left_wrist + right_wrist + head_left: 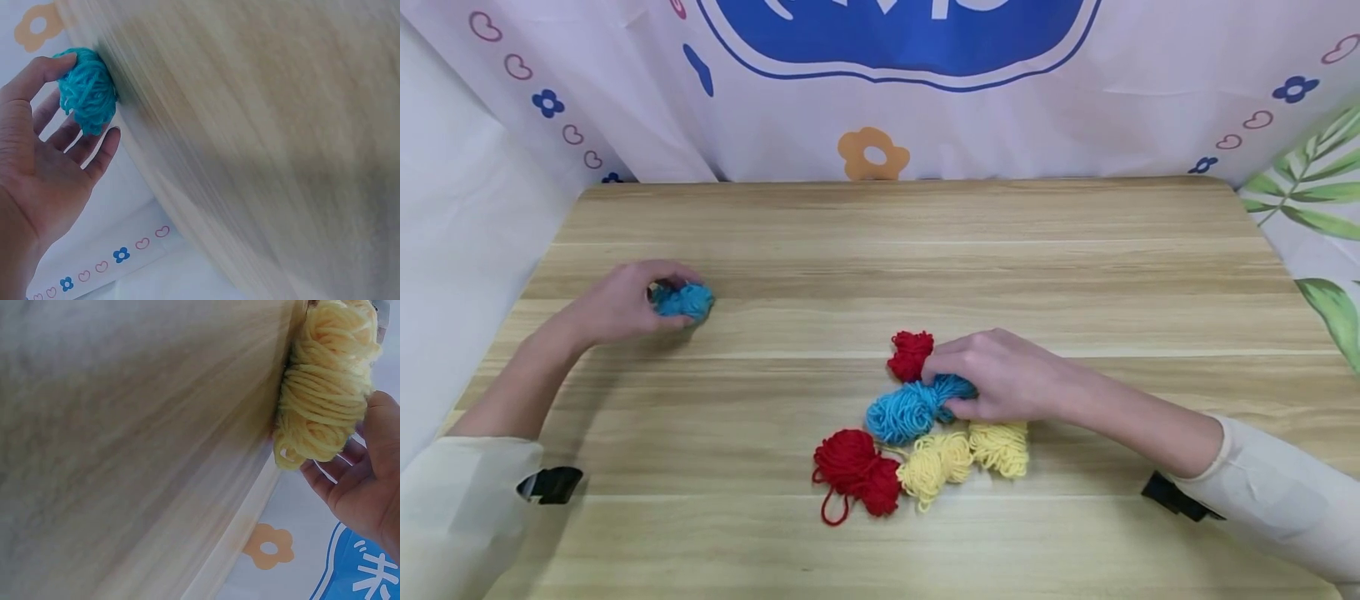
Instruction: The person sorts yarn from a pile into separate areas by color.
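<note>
At the left of the table my left hand [628, 302] holds a small blue yarn bundle [691, 302] between thumb and fingers; the left wrist view shows the blue yarn [89, 92] at the fingertips. Right of centre, my right hand [1000, 375] grips the right end of another blue yarn bundle [902, 412], which touches the table. A red yarn bundle [910, 354] sits just beyond those fingers. Nearer the front lie a larger red yarn bundle [857, 471] and yellow yarn [936, 467]. More yellow yarn [1000, 448] lies below the right hand and hides part of it in the right wrist view.
A wood-grain table [775, 275] spans the view. Behind it hangs a white printed cloth [790, 125] with flowers and a blue emblem. Black wrist straps [553, 485] show at both sleeves.
</note>
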{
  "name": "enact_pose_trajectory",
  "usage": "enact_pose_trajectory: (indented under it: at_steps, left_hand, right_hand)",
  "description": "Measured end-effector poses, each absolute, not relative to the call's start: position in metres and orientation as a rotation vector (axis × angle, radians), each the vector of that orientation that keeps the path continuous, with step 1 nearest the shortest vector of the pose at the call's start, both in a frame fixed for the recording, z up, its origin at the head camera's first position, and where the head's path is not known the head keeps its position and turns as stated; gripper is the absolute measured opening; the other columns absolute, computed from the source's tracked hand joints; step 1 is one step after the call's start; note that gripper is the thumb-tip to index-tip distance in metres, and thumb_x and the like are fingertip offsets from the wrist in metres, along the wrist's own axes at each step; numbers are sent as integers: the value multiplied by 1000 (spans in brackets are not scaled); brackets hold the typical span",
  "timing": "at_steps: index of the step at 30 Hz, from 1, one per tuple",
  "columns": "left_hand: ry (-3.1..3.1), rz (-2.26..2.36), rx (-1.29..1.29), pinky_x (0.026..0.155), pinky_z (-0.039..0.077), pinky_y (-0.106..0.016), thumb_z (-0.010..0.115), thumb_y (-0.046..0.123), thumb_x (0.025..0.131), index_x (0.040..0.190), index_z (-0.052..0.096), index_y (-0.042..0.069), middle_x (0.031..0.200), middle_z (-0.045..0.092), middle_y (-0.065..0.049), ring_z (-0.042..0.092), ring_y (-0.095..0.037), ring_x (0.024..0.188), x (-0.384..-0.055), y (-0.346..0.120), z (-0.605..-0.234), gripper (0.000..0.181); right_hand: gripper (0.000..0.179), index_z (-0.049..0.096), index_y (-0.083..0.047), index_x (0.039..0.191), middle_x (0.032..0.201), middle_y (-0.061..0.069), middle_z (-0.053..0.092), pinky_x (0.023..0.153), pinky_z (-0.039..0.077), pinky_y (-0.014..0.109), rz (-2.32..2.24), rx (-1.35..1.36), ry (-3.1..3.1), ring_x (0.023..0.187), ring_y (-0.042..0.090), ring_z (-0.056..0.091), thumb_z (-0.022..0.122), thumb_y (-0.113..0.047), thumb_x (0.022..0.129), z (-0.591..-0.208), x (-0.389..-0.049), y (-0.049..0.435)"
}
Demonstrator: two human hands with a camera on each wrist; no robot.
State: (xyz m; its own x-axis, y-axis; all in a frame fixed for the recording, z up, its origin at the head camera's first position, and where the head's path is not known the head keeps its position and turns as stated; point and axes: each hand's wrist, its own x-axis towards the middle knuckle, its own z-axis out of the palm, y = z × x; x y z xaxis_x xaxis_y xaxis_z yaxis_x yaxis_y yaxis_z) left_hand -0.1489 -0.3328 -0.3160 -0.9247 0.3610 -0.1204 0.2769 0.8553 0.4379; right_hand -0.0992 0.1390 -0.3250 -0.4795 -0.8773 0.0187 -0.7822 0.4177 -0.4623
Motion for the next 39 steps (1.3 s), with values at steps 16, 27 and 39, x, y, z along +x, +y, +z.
enact_pose_trajectory:
  at_steps: [16,27,39]
  left_hand:
    - [2823,633,505,88,50,-39,86,6,82,127,68,-2,119,69,-19,61,-30,107,-145,-335,-316,49]
    - [2835,653,541,83,51,-40,87,8,81,127,67,-3,116,69,-20,61,-31,104,-146,-337,-317,52]
    - [2865,705,501,80,49,-30,87,9,83,126,69,-1,114,70,-17,60,-28,103,-143,-330,-312,47]
  right_hand:
    - [18,74,-12,99,97,-2,73,71,56,24,-747,-1472,2415,79,7,61,78,0,86,-324,-101,143]
    - [17,74,-11,99,97,-2,74,74,58,23,-801,-1471,2419,81,7,63,79,0,86,-319,-102,144]
    - [19,75,-9,99,96,-3,73,72,58,21,-852,-1452,2455,79,7,63,81,0,84,-311,-105,145]
